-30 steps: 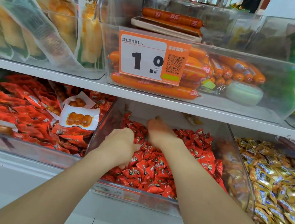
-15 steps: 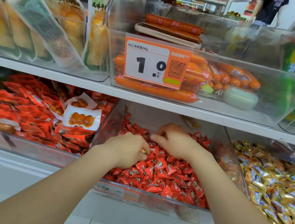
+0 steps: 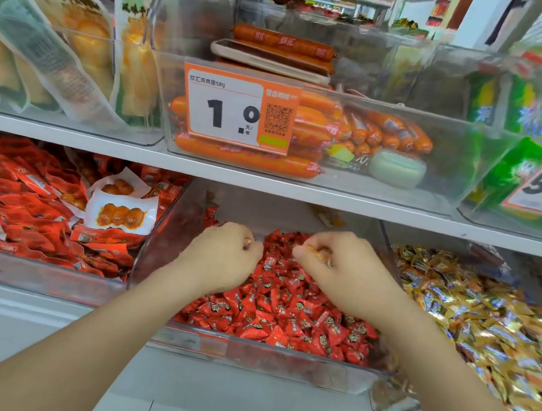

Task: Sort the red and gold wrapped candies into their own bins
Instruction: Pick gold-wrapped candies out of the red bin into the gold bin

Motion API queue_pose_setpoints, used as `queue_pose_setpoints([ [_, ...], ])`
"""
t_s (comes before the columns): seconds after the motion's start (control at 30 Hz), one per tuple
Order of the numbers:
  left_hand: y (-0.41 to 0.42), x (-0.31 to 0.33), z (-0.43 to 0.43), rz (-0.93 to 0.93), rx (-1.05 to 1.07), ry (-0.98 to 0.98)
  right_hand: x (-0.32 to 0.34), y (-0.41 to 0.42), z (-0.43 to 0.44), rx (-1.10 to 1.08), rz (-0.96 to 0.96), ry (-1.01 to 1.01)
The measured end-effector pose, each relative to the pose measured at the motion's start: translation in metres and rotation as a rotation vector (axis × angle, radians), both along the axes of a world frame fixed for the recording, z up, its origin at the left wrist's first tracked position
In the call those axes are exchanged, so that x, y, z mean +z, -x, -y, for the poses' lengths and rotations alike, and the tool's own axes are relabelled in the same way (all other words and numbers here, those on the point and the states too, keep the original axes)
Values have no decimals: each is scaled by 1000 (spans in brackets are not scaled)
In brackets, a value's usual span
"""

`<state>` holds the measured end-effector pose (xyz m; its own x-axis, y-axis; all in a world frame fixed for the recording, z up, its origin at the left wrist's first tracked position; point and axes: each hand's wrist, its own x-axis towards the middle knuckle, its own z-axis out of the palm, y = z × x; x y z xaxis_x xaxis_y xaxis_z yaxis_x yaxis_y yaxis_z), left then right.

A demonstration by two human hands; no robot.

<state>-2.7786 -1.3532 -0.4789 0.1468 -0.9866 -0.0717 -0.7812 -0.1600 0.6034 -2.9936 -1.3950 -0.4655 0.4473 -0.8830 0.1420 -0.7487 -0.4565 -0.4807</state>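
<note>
Gold candy (image 3: 319,254) sits pinched betw. thumb & fingertips of the right hand (image 3: 349,278), just above the red candies (image 3: 284,311) in the middle bin (image 3: 246,351). Left hand (image 3: 223,257) is curled tight too, w/ a gold glint (image 3: 247,243) poking out by the thumb. Prob. a second stray, but too small to be sure.

What's changed: a sec ago both hands were dug in toward the back of the red pile, no gold on show. Half a sec ago the left had a gold speck at its fingers & the right was still picking. Now both are up off the pile, closer to the front, each w/ something gold in its grip.

So the hunt looks done for this pass, and the carry comes next. The gold bin (image 3: 386,399) is right beside on the right, its heap of gold candies (image 3: 473,316) parted from the red only by a clear wall. Easy hop for the right hand, while the left has to reach across or hand off.

Further out: red snack packs (image 3: 25,211) in the bin to the left, and on the shelf above a sausage bin w/ an orange price tag (image 3: 236,110).
</note>
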Motion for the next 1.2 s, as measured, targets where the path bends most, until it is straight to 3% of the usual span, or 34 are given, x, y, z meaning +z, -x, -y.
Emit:
queue_pose_setpoints([
  [0.07, 18, 5, -4, -329, 21, -116, 8, 20, -17, -103, 306, -149],
  [0.13, 38, 8, -10, -619, 34, -227, 19, 43, -33, -266, 812, -440],
  [0.17, 49, 8, -13, -725, 21, -260, 21, 58, -36, -341, 965, -481],
  [0.2, 61, 9, -17, -797, -7, -277, 21, 75, -37, -404, 989, -408],
  [0.27, 89, 15, -28, -811, -93, -268, 10, 112, -31, -531, 751, -74],
  [0.33, 122, 25, -41, -680, -213, -175, -6, 149, -20, -624, 403, 214],
  [0.37, 139, 31, -45, -582, -278, -80, -13, 164, -15, -609, 236, 243],
  [0.43, 177, 40, -48, -370, -463, 165, -26, 186, -11, -572, -77, 142],
  [0.5, 214, 42, -41, -118, -600, 321, -31, 200, -12, -528, -220, 105],
  [0.57, 247, 32, -18, 104, -602, 384, -30, 215, -16, -517, -105, 182],
  [0.67, 278, 14, 15, 407, -550, 213, -21, 233, -24, -643, 194, 255],
  [0.77, 283, 9, 29, 637, -534, 75, -14, 233, -38, -693, 322, 199],
  [0.83, 274, 14, 23, 689, -500, 179, -7, 220, -42, -647, 377, 198],
  [0.97, 221, 25, -11, 582, -459, 647, 12, 167, -58, -447, 460, 197],
  [1.03, 177, 24, -24, 544, -342, 681, 19, 131, -65, -340, 483, 168],
  [1.1, 134, 22, -28, 537, -147, 483, 19, 95, -66, -259, 450, 179],
  [1.2, 75, 7, -16, 557, 97, -27, 11, 43, -58, -170, 301, 150],
])
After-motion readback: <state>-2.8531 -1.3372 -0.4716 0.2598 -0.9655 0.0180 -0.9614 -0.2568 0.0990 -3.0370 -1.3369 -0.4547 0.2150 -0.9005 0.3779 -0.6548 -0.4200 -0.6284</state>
